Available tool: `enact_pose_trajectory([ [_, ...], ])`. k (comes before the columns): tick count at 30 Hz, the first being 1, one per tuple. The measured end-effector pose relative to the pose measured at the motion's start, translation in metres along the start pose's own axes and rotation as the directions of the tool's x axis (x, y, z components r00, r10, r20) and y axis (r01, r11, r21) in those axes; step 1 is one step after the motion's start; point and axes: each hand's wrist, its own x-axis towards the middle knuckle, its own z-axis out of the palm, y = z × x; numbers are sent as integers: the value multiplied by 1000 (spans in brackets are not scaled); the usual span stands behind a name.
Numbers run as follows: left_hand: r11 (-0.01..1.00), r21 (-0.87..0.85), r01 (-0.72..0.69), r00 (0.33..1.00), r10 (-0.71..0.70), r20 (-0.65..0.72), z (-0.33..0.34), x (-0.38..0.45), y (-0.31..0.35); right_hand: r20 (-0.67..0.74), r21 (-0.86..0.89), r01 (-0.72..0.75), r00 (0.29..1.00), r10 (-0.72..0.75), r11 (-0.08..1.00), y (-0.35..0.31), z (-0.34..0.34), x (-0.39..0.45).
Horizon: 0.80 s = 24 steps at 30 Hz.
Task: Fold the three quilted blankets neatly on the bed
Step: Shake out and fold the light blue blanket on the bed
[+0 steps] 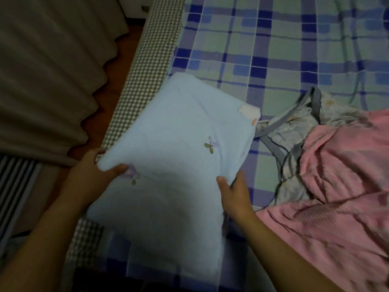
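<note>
Left hand (92,171) pinching the near-left corner of the folded light-blue quilted blanket (168,157), thumb on top, fingers tucked beneath. Right hand (233,192) gripping the blanket's right edge lower down, thumb over the cloth, remaining fingers hidden under the fold. Both hands closed on the same bundle, set apart across its width.

Blanket already reduced to a thick rectangle, lying at the left side of the bed (273,49) with its left edge over the checked mattress border (147,66). Long axis running from the near edge of the bed up and away, tilted slightly to the right; far end bearing a white label (248,111) at its right corner, small embroidered flowers scattered over the top face.

Probably the final squaring or shifting of this first fold. To do it well: keep both grips level so the layers do not slide, press the edges flush, set the bundle down fully on the plaid sheet rather than hanging over the border, then smooth the top flat.

Just right of the bundle, a crumpled pale floral blanket with grey binding (294,135), and over it a pink quilted blanket (336,175), both unfolded and heaped together. Brown curtain (52,70) hanging at the left, reddish floor beneath.
</note>
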Motion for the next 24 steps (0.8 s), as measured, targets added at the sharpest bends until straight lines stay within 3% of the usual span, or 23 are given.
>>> enact_pose_trajectory([
  [2, 952, 293, -87, 985, 126, -117, 17, 2, -45, 124, -98, -106, 985, 118, 990, 10, 28, 3],
  [4, 852, 465, -240, 966, 256, 29, 76, -13, -76, 124, -150, -147, 978, 166, 978, 12, 42, 18],
  [5, 796, 515, -318, 946, 299, 122, 108, -29, -78, 44, -188, -104, 992, 114, 977, 7, 38, 21],
  [6, 754, 543, -371, 926, 342, 158, 141, -40, -84, -98, -260, 14, 994, -41, 966, 1, 40, 19],
  [7, 740, 558, -375, 924, 345, 163, 164, -48, -86, -209, -381, 199, 933, -294, 903, -10, 46, 11],
  [8, 743, 561, -365, 927, 346, 144, 179, -51, -85, -216, -496, 377, 819, -532, 782, -23, 55, 0],
  [9, 757, 556, -342, 935, 334, 120, 186, -49, -83, -104, -556, 549, 700, -707, 625, -39, 66, -11],
  [10, 766, 552, -329, 937, 337, 91, 190, -45, -84, 108, -588, 694, 576, -810, 415, -48, 77, -7],
  [11, 776, 545, -318, 942, 324, 87, 189, -42, -86, 315, -618, 754, 496, -809, 222, -53, 82, 11],
  [12, 775, 543, -323, 940, 331, 87, 188, -41, -89, 446, -678, 730, 499, -743, 84, -53, 81, 42],
  [13, 765, 549, -336, 936, 338, 101, 185, -42, -92, 462, -765, 643, 573, -677, 23, -48, 72, 79],
  [15, 734, 566, -375, 920, 371, 128, 182, -46, -102, 196, -932, 329, 813, -549, 154, -40, 35, 155],
  [16, 722, 571, -390, 914, 381, 142, 182, -46, -105, 13, -943, 161, 891, -454, 290, -40, 14, 179],
  [17, 714, 578, -395, 912, 379, 156, 180, -46, -106, -119, -898, 55, 925, -360, 437, -41, -2, 190],
  [19, 726, 573, -381, 922, 347, 172, 174, -46, -103, -189, -766, 88, 916, -355, 637, -42, -18, 178],
  [22, 779, 503, -374, 928, 314, 203, 161, -53, -86, -123, -716, 243, 879, -461, 654, -19, -31, 97],
  [24, 833, 400, -383, 923, 338, 182, 149, -64, -75, -99, -700, 234, 904, -416, 674, 20, -41, 25],
])
